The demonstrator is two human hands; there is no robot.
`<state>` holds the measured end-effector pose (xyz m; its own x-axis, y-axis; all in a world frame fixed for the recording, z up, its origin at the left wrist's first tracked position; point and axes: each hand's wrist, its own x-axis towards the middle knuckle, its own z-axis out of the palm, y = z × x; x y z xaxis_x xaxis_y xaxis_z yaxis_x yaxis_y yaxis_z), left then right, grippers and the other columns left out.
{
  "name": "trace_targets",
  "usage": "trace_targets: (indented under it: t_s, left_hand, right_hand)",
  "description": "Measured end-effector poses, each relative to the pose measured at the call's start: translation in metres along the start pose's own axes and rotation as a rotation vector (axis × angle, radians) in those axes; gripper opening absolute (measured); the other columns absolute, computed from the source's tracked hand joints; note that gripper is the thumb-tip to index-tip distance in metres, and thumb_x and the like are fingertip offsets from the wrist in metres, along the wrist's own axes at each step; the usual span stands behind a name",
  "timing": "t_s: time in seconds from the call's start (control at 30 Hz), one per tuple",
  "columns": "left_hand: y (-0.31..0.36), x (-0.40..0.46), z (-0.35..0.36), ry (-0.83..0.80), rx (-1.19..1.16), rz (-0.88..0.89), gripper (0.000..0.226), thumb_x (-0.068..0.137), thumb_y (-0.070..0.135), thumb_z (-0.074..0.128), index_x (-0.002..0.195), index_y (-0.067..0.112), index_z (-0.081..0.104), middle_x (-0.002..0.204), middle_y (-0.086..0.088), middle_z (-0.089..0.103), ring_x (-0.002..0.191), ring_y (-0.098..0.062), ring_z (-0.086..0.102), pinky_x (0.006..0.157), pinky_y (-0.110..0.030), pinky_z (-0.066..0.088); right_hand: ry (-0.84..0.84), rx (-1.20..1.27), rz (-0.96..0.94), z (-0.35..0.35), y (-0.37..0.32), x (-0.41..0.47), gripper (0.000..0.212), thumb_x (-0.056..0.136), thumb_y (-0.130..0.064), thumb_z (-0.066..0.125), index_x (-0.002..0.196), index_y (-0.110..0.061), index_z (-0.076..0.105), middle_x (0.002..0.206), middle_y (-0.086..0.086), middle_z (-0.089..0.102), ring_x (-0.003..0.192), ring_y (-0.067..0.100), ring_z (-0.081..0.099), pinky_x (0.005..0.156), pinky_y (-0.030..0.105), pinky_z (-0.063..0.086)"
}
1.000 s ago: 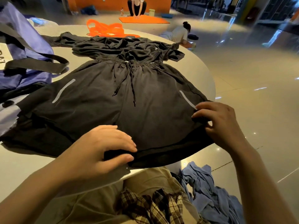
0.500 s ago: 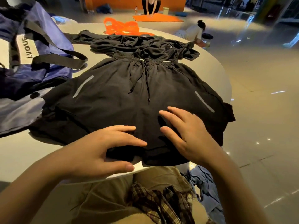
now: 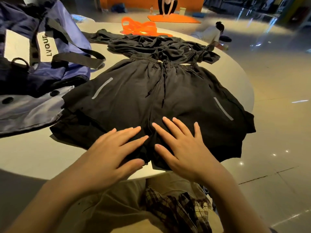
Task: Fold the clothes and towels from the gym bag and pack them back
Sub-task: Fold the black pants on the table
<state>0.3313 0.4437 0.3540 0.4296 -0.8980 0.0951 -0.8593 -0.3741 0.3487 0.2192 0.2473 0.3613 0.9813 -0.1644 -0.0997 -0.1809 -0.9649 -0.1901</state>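
Head view: looking down at a round table, both hands near the close edge.
Table (image 3: 232, 78): pale, rounded top, glossy; curves off to the right, floor beyond.
Floor (image 3: 277, 132): shiny tiles w/ light spots, right side & far.
Room: big open hall; orange wall far back, orange mat (image 3: 175, 19) on floor w/ a person (image 3: 167, 5) kneeling on it; 2nd person (image 3: 212, 33) low on the floor, far right of the table.
Bag (image 3: 55, 52): blue gym bag, far left on table, black straps, white label w/ letters; opening not visible, so contents can't be told. Pale flap w/ black snaps lies near-left of it, touching the shorts' left edge.
Shorts (image 3: 127, 98): black, spread flat mid-table, waistband far side, drawstring hanging down the middle, a grey stripe on each leg; right leg hangs over the table edge.
Shirt (image 3: 159, 47): black, crumpled, just beyond the waistband, touching it.
Orange item (image 3: 139, 28): bright fabric/straps at far edge, behind the shirt.
Left hand (image 3: 109, 157): flat, fingers straight & spread, palm down on the near hem, left of the crotch seam; grips nothing.
Right hand (image 3: 183, 147): flat too, fingers splayed, pressing the shorts just right of the seam; holds nothing.
Lap: tan trousers & plaid cloth (image 3: 176, 207) below the table edge.
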Motion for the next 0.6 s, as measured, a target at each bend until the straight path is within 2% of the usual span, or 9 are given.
trace_targets:
  t_s: [0.1,0.17,0.2,0.27,0.3,0.37,0.47,0.53,0.6]
  left_hand:
    - [-0.001,-0.004,-0.015,-0.003,-0.065,0.012,0.059,0.081,0.079,0.017,0.133,0.057,0.032,0.146,0.033,0.028,0.135,0.014,0.023,0.108,-0.012,0.017]
    - [-0.007,-0.005,-0.028,0.063,-0.152,-0.008,0.051,0.083,0.071,0.031,0.128,0.052,0.047,0.136,0.032,0.042,0.128,0.016,0.033,0.102,-0.003,0.024]
    - [-0.013,-0.004,-0.032,0.153,-0.145,-0.023,0.051,0.085,0.066,0.035,0.127,0.045,0.054,0.134,0.025,0.049,0.127,0.012,0.038,0.103,-0.005,0.025]
    - [-0.030,-0.001,-0.036,0.293,0.029,-0.138,0.059,0.086,0.063,0.033,0.128,0.031,0.059,0.138,0.008,0.053,0.133,-0.006,0.040,0.112,-0.026,0.027]
    - [-0.038,0.000,-0.036,0.280,0.114,-0.250,0.066,0.085,0.065,0.027,0.133,0.030,0.055,0.143,0.003,0.049,0.137,-0.015,0.036,0.113,-0.037,0.025]
    - [-0.046,0.000,-0.034,0.134,0.217,-0.472,0.075,0.081,0.069,0.016,0.140,0.034,0.046,0.150,-0.002,0.040,0.141,-0.024,0.030,0.113,-0.047,0.023]
    - [-0.040,-0.003,-0.028,0.075,0.279,-0.514,0.071,0.083,0.067,0.016,0.135,0.035,0.053,0.141,-0.003,0.051,0.132,-0.028,0.045,0.102,-0.049,0.038]
    - [-0.029,-0.005,-0.030,0.126,0.291,-0.457,0.068,0.084,0.065,0.019,0.126,0.033,0.062,0.130,0.000,0.061,0.120,-0.027,0.056,0.091,-0.047,0.046]
    - [-0.024,-0.008,-0.034,0.202,0.251,-0.427,0.056,0.088,0.064,0.028,0.116,0.036,0.068,0.120,0.009,0.066,0.112,-0.021,0.060,0.085,-0.041,0.048]
  right_hand:
    - [-0.051,0.105,-0.024,-0.013,0.005,0.006,0.061,0.089,-0.070,0.007,0.146,-0.051,0.003,0.159,-0.018,-0.003,0.144,0.004,-0.012,0.114,0.053,-0.014]
    - [0.027,0.214,0.031,-0.023,0.011,0.008,0.054,0.094,-0.064,0.016,0.146,-0.049,0.018,0.158,-0.019,0.010,0.144,0.002,0.000,0.117,0.053,-0.007]
    - [0.103,0.215,0.071,-0.025,0.016,0.011,0.055,0.093,-0.063,0.015,0.145,-0.048,0.021,0.157,-0.018,0.012,0.144,0.003,0.003,0.117,0.053,-0.004]
    - [0.128,0.135,0.176,-0.022,0.024,0.018,0.062,0.088,-0.066,0.010,0.147,-0.047,0.015,0.159,-0.015,0.005,0.146,0.006,-0.004,0.116,0.053,-0.007]
    - [0.085,0.081,0.217,-0.018,0.027,0.022,0.067,0.084,-0.069,0.007,0.148,-0.047,0.010,0.160,-0.013,0.000,0.146,0.009,-0.007,0.116,0.054,-0.008]
    - [0.019,0.003,0.246,-0.009,0.033,0.029,0.075,0.078,-0.073,0.002,0.148,-0.046,0.003,0.160,-0.011,-0.005,0.146,0.011,-0.011,0.115,0.056,-0.009]
    - [0.018,-0.004,0.245,-0.013,0.047,0.040,0.071,0.082,-0.072,0.006,0.148,-0.047,0.002,0.160,-0.012,-0.006,0.146,0.010,-0.010,0.115,0.056,-0.008]
    - [-0.010,-0.003,0.234,-0.019,0.055,0.044,0.077,0.076,-0.074,0.002,0.148,-0.047,0.000,0.160,-0.013,-0.008,0.146,0.009,-0.011,0.115,0.056,-0.009]
    - [-0.067,0.003,0.214,-0.024,0.062,0.044,0.082,0.071,-0.074,0.000,0.148,-0.047,0.000,0.160,-0.013,-0.009,0.146,0.009,-0.012,0.115,0.055,-0.009]
